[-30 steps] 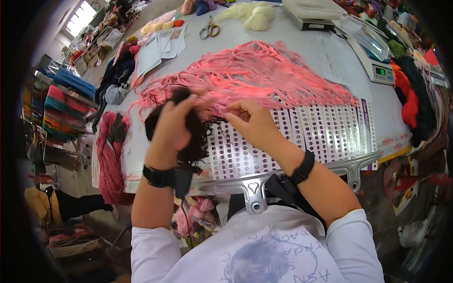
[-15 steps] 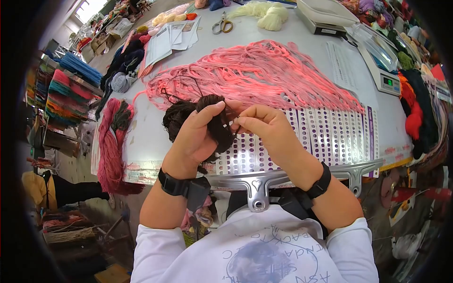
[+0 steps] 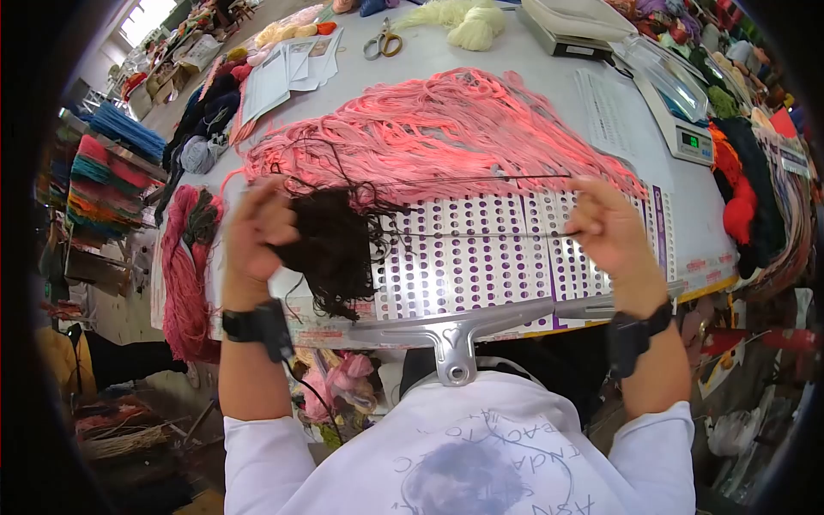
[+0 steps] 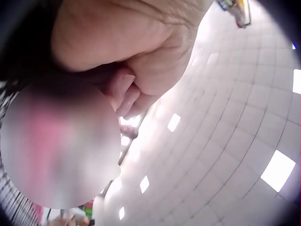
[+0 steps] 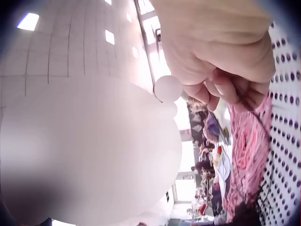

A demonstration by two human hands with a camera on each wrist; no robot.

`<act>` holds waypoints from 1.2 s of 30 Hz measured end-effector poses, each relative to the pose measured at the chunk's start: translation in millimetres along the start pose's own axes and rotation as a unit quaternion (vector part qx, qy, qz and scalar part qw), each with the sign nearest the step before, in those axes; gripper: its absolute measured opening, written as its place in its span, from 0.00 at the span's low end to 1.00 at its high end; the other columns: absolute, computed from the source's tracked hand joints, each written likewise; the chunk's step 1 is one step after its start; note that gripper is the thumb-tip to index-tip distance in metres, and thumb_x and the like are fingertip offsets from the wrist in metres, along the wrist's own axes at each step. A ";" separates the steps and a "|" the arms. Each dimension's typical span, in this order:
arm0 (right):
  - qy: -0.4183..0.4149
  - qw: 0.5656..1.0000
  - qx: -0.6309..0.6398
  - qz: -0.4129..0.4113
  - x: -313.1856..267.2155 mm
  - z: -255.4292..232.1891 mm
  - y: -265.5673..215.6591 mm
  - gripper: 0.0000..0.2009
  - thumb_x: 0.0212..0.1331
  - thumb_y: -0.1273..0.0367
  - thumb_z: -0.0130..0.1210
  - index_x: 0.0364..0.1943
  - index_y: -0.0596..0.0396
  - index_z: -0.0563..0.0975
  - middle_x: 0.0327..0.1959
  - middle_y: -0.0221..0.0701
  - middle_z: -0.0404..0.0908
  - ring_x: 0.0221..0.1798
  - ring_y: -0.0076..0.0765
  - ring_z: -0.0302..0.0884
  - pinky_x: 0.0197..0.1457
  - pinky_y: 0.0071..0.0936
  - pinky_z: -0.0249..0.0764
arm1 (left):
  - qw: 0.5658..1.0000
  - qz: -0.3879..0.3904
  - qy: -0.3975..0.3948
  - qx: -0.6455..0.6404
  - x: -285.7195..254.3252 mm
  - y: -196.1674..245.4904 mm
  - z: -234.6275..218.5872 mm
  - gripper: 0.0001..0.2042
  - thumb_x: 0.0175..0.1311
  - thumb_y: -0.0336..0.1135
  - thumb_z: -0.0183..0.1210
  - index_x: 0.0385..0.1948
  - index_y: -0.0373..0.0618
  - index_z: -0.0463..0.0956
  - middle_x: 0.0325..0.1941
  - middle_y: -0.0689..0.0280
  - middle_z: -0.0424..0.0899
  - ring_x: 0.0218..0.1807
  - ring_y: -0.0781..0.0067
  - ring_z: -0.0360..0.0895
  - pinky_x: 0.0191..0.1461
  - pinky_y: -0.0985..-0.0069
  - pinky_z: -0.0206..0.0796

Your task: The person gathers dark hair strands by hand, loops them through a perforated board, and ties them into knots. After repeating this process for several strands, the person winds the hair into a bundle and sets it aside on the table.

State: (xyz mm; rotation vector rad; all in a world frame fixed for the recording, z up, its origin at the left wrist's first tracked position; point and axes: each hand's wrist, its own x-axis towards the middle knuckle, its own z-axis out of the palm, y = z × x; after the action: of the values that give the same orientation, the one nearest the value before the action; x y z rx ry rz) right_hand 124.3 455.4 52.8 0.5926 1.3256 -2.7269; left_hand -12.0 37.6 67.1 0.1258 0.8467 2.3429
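In the head view, my left hand grips the left side of a tangled dark brown yarn bundle, its fingers curled. My right hand, well off to the right, has curled fingers holding strands drawn from that yarn. Two thin dark strands stretch almost level between the bundle and the right hand. Behind them spreads a wide heap of pink yarn. Curled fingers with a dark strand running down from them show in the right wrist view. Most of the brown bundle falls outside the left wrist view.
White strips with purple-looking holes lie under the strands, by a metal bracket at the table's front edge. Scissors, papers and pale yellow yarn lie farther back. A scale stands right; dusty-pink yarn hangs left.
My hands were close together at the brown yarn half a second ago. Now they are wide apart, the right moved right and the left moved left, with strands stretched between them.
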 end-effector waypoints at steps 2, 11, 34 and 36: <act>-0.033 0.997 -0.070 -0.008 6.6 34.2 24.2 0.07 0.58 0.66 0.56 0.34 0.56 0.78 0.12 0.18 0.62 0.15 0.16 0.58 0.29 0.21 0.67 | 0.986 -0.147 0.012 0.082 5.7 -48.9 37.8 0.14 0.68 0.36 0.47 0.48 0.38 0.73 0.17 0.82 0.53 0.16 0.92 0.49 0.17 0.88 0.44; -0.108 0.987 -0.108 -0.050 -19.2 110.8 63.9 0.06 0.59 0.75 0.52 0.37 0.64 0.77 0.32 0.32 0.79 0.30 0.25 0.78 0.36 0.20 0.76 | 0.979 -0.069 0.012 0.189 14.8 -133.4 89.0 0.15 0.67 0.39 0.54 0.49 0.42 0.77 0.26 0.74 0.74 0.23 0.86 0.66 0.26 0.86 0.58; -0.072 0.978 -0.120 -0.155 -21.5 106.4 82.9 0.04 0.57 0.75 0.55 0.33 0.62 0.79 0.33 0.26 0.80 0.29 0.11 0.65 0.32 0.13 0.63 | 0.954 0.093 0.038 0.283 9.9 -134.1 94.1 0.08 0.63 0.30 0.57 0.41 0.38 0.78 0.38 0.65 0.82 0.38 0.79 0.76 0.45 0.80 0.67; -0.065 0.980 -0.098 -0.160 -21.1 105.0 83.6 0.04 0.58 0.75 0.54 0.33 0.61 0.79 0.30 0.23 0.79 0.28 0.10 0.64 0.31 0.12 0.62 | 0.946 0.110 0.033 0.302 11.1 -132.9 94.1 0.08 0.64 0.30 0.56 0.41 0.38 0.78 0.39 0.65 0.82 0.39 0.78 0.76 0.46 0.79 0.68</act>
State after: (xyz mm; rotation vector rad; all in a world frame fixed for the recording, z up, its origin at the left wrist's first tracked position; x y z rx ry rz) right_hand 128.2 319.6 56.6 0.1959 1.7606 -2.7590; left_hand 77.7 173.8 59.8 0.4168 1.6370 2.2133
